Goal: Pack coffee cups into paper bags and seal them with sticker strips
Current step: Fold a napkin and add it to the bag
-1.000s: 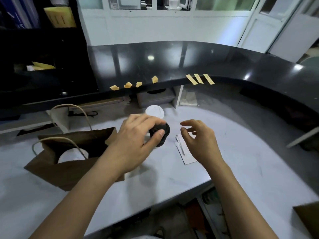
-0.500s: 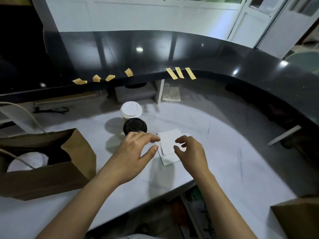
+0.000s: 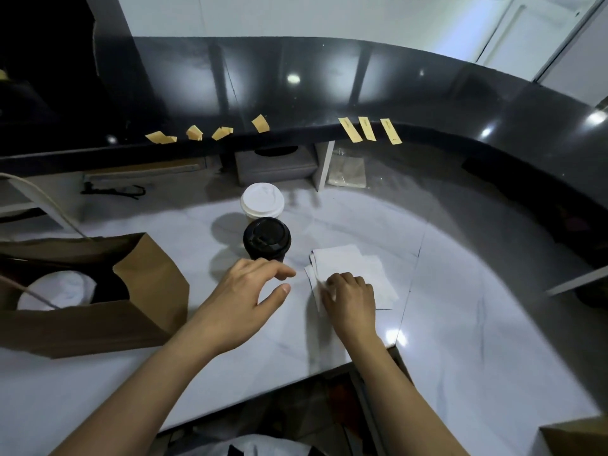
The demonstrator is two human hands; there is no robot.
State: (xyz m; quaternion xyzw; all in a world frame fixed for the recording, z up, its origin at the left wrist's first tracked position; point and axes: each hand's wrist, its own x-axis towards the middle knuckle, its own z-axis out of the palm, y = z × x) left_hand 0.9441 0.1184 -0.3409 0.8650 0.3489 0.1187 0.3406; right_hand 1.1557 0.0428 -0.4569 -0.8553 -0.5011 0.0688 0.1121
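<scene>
A black-lidded coffee cup point(image 3: 267, 239) stands on the white counter point(image 3: 460, 307), with a white-lidded cup point(image 3: 262, 201) just behind it. My left hand point(image 3: 245, 292) hovers just in front of the black cup, fingers relaxed, holding nothing. My right hand point(image 3: 349, 297) rests on a small stack of white napkins point(image 3: 355, 268) and its fingertips pinch the near left edge. An open brown paper bag point(image 3: 98, 301) lies at the left with a white-lidded cup point(image 3: 59, 291) inside. Yellow sticker strips point(image 3: 370, 129) hang along the black ledge.
A raised black ledge point(image 3: 329, 87) curves round the back and right. More crumpled yellow strips point(image 3: 194, 133) sit on its left part. A grey tissue box point(image 3: 274, 164) stands under the ledge. Another brown bag corner point(image 3: 575, 439) shows at the bottom right.
My left hand let go of the black cup and drew back toward me. My right hand came down onto the napkins and took hold of their edge.
</scene>
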